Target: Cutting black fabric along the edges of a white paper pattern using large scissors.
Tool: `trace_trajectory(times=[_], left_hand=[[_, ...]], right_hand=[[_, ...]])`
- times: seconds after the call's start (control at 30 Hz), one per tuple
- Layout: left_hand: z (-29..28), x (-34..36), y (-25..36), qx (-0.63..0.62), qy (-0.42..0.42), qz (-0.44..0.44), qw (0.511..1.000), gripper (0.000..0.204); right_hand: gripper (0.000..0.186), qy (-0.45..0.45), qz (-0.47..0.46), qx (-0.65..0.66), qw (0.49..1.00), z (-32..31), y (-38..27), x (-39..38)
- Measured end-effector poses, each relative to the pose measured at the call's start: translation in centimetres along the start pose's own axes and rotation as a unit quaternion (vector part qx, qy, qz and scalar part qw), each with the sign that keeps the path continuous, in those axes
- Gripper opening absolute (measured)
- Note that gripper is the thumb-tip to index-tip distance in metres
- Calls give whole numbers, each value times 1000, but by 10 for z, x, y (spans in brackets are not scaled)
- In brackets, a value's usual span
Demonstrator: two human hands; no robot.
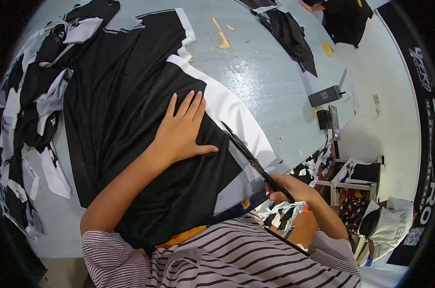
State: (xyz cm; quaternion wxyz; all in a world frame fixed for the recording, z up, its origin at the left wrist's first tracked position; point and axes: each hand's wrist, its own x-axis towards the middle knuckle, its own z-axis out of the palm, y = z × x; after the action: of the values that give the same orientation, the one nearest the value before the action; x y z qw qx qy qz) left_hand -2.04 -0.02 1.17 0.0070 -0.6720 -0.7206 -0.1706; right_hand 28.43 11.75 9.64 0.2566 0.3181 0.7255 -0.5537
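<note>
A large piece of black fabric (126, 96) with a white border (239, 115) is spread over the table in front of me. My left hand (180, 132) lies flat on the black part, fingers stretched and thumb out to the side. Long dark scissors (248, 156) are in my right hand (291, 186), its fingers wrapped around the handles. Their blades point away and to the left, along the line where black meets white. Below them the white strip stands apart from the black edge, with table showing between. Whether the blades are parted is hard to make out.
Black, white and grey cloth scraps (44, 96) pile along the left side. A small dark box with an antenna (325, 96) sits at the table's right edge. Another person (344, 19) is at the far right, near a dark garment piece (289, 38). A white rack (354, 180) stands lower right.
</note>
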Motion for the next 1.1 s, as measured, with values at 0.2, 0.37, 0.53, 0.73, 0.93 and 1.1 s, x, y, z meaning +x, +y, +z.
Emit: trace_trajectory(times=[0.2, 0.37, 0.53, 0.73, 0.93, 1.1], left_hand=[[7, -3, -10, -51, 4, 22, 998, 110], [6, -5, -14, -65, 7, 27, 997, 111], [6, -7, -17, -77, 3, 41, 996, 113], [7, -8, -18, -76, -5, 42, 996, 114], [7, -8, -19, -78, -6, 42, 996, 115], [6, -7, -19, -81, -1, 41, 996, 115]], right_hand=[[52, -6, 10, -136, 991, -11, -28, 13], [55, -26, -18, -114, 993, -15, -21, 24], [66, -74, 2, 13, 997, -26, -22, 32], [68, -70, 1, -83, 994, -21, -25, 37], [71, -44, -19, -80, 996, -16, -33, 39], [72, -23, -28, -74, 997, -12, -30, 39]])
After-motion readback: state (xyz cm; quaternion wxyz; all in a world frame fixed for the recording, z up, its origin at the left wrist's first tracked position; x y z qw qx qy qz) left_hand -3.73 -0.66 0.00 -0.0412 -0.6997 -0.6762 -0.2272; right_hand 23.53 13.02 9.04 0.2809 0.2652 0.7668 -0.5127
